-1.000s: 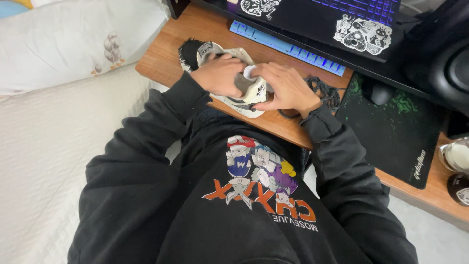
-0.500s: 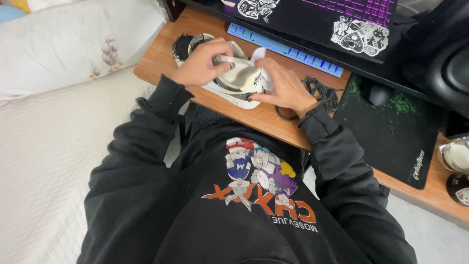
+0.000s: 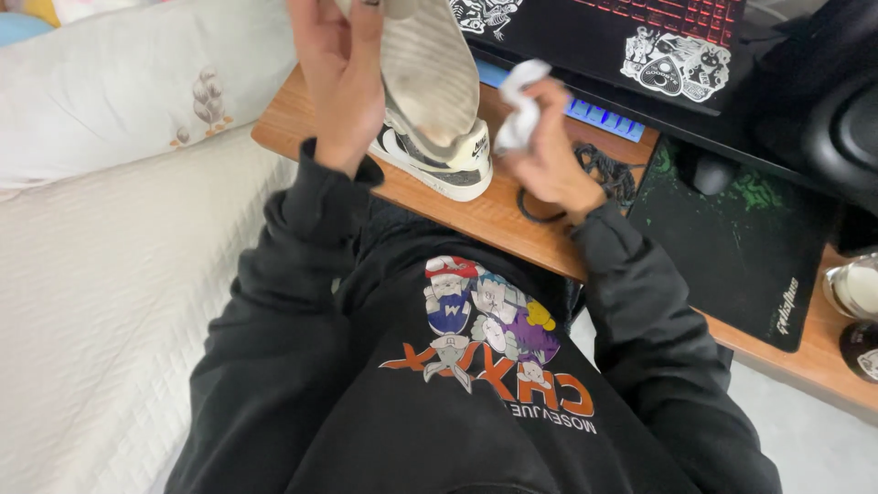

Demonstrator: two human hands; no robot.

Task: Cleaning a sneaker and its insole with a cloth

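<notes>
My left hand [image 3: 340, 78] grips a sneaker [image 3: 428, 69] and holds it up near the camera, its worn grey sole turned toward me. A second sneaker [image 3: 439, 163], white and grey with a dark side mark, lies on the wooden desk [image 3: 476, 215] just below it. To the right, my right hand [image 3: 553, 151] is closed around a crumpled white tissue [image 3: 521, 101], a short gap away from the raised sole. Both arms are in black sleeves.
A laptop [image 3: 640, 37] with stickers and a red-lit keyboard sits at the desk's far side. A black mouse [image 3: 709, 169] rests on a dark mouse pad [image 3: 741, 238], with tangled black cable [image 3: 604, 169] beside it. White bedding [image 3: 110, 274] lies left. Jars [image 3: 855, 293] stand at right.
My left hand has lifted one sneaker off the desk up toward the camera, sole facing me. My right hand has come off the shoe with the tissue. The laptop's keyboard light turned red.
</notes>
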